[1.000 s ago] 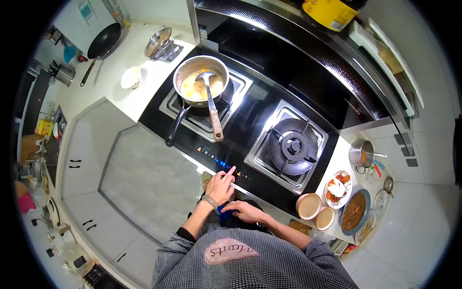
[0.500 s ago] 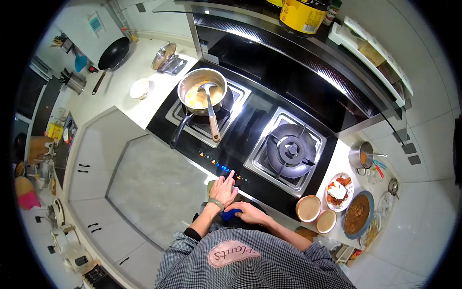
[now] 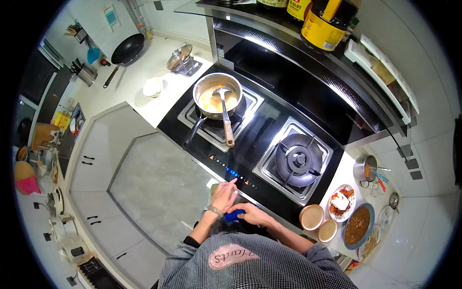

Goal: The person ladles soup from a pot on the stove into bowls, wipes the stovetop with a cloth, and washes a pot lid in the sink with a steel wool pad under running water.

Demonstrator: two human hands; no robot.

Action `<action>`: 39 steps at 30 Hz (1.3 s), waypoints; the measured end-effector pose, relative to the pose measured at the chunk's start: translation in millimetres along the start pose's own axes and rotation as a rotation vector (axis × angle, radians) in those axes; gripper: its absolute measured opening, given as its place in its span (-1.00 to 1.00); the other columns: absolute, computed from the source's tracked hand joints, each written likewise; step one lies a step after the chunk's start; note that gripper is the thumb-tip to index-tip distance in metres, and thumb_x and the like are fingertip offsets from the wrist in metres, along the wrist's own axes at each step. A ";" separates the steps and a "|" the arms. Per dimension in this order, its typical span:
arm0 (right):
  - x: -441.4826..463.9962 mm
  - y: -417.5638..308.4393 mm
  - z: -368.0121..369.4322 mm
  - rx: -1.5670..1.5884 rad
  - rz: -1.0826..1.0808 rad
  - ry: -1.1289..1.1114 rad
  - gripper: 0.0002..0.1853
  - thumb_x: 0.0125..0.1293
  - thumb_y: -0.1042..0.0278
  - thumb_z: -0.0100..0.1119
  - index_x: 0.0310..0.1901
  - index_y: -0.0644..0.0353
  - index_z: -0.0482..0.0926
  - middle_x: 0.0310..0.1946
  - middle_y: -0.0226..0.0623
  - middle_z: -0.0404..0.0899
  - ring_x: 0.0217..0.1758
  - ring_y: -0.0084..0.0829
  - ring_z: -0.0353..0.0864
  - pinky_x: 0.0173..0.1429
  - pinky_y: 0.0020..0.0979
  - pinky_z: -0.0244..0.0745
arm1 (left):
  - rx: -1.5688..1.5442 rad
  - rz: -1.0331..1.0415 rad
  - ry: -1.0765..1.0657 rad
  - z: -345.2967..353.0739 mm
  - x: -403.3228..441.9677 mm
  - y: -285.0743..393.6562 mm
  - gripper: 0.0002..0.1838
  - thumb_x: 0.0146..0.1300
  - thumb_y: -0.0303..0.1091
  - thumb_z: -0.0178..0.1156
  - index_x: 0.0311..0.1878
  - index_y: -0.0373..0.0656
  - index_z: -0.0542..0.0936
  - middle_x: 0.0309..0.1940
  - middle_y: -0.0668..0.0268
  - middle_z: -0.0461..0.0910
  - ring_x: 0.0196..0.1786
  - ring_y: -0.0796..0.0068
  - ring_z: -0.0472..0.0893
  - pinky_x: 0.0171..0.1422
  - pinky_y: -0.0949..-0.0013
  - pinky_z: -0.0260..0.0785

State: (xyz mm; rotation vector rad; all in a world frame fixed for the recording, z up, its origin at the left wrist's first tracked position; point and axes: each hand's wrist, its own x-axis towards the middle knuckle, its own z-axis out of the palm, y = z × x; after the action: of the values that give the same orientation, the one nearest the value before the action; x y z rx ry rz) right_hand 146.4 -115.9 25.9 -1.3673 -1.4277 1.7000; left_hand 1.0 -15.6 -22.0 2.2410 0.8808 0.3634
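Observation:
My left hand (image 3: 224,196) is over the front edge of the black cooktop (image 3: 250,161), its index finger stretched to the lit touch controls (image 3: 234,174) and nothing in its grasp. Close beside it, my right hand (image 3: 252,213) holds a bunched blue cloth (image 3: 234,215). On the left burner stands a steel pot (image 3: 211,113) with pale, yellowish food inside. A ladle (image 3: 226,120) rests in the pot, its wooden-ended handle over the near rim. The right burner (image 3: 299,160) bears no pot.
Right counter: two bowls (image 3: 312,217), a plate of reddish food (image 3: 342,203), a blue-rimmed dish of brown food (image 3: 359,226) and a small steel pot (image 3: 365,168). Left counter: a white cup (image 3: 153,87), glass lid (image 3: 179,57) and black pan (image 3: 128,49). The pot handle (image 3: 194,133) juts over the cooktop's front.
The view has shifted, so the cooktop sits lower in the frame. More of the blue cloth shows in my right hand. My left hand remains at the controls.

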 end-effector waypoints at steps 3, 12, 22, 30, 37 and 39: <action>9.1 -5.8 1.2 0.298 0.075 0.072 -0.61 0.13 0.69 0.04 0.02 0.23 0.56 -0.06 -0.27 0.59 0.03 -0.43 0.52 0.20 -0.42 0.38 | -0.328 -0.340 -0.130 -25.5 -27.5 -9.1 -0.56 0.24 -0.29 0.13 0.18 -0.19 0.40 -0.01 0.22 0.53 0.11 0.12 0.43 0.20 0.18 0.28; 95.3 -72.6 55.3 1.249 0.176 0.012 -0.58 0.47 0.29 -0.12 0.31 0.13 0.25 0.09 -0.31 0.45 0.15 -0.44 0.46 0.23 -0.39 0.38 | -0.724 -0.280 0.409 -81.6 -75.8 -16.9 -0.41 0.23 -0.32 0.22 0.29 -0.20 0.27 0.22 0.05 0.31 0.22 0.15 0.38 0.30 0.23 0.22; 208.2 -150.8 100.0 0.099 -0.035 -0.011 -0.30 0.35 0.13 0.15 0.37 0.30 0.10 0.27 -0.11 0.27 0.29 -0.38 0.31 0.35 -0.38 0.21 | -0.174 -0.770 0.434 -217.3 -89.3 -106.7 -0.58 0.43 -0.13 -0.08 -0.22 -0.36 0.55 -0.58 -0.16 0.49 -0.45 -0.12 0.57 -0.38 0.10 0.37; 303.6 -169.4 138.1 0.297 -0.042 0.105 -0.66 0.46 0.31 -0.11 0.15 0.30 0.42 -0.10 -0.34 0.56 -0.08 -0.60 0.51 0.06 -0.55 0.42 | -0.532 -0.353 0.602 -305.2 -118.1 -119.0 -0.57 0.40 -0.18 -0.03 0.16 -0.32 0.34 -0.20 -0.23 0.54 -0.13 -0.16 0.58 -0.04 0.11 0.42; 367.4 -210.1 163.6 0.169 0.170 -0.080 -0.61 0.47 0.13 -0.11 0.01 0.29 0.55 -0.28 -0.38 0.61 -0.23 -0.62 0.55 -0.06 -0.57 0.45 | -0.432 -0.601 0.896 -324.9 -129.4 -156.8 -0.52 0.41 -0.12 -0.07 -0.36 -0.43 0.53 -0.56 -0.14 0.52 -0.41 -0.05 0.62 -0.34 0.10 0.37; 380.5 -250.8 168.1 0.223 0.319 -0.207 -0.50 0.46 0.01 -0.13 0.16 0.29 0.43 -0.06 -0.23 0.55 0.01 -0.48 0.51 0.15 -0.47 0.37 | -0.484 -0.680 0.927 -326.7 -133.2 -191.9 -0.47 0.42 -0.08 -0.10 -0.41 -0.44 0.52 -0.58 -0.15 0.50 -0.45 -0.04 0.60 -0.39 0.09 0.33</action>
State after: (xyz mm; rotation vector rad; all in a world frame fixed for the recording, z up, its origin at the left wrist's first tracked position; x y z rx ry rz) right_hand -190.9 222.9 111.8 -1.3811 -1.1226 2.1882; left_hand -345.9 159.3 79.9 1.1621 1.7131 1.1652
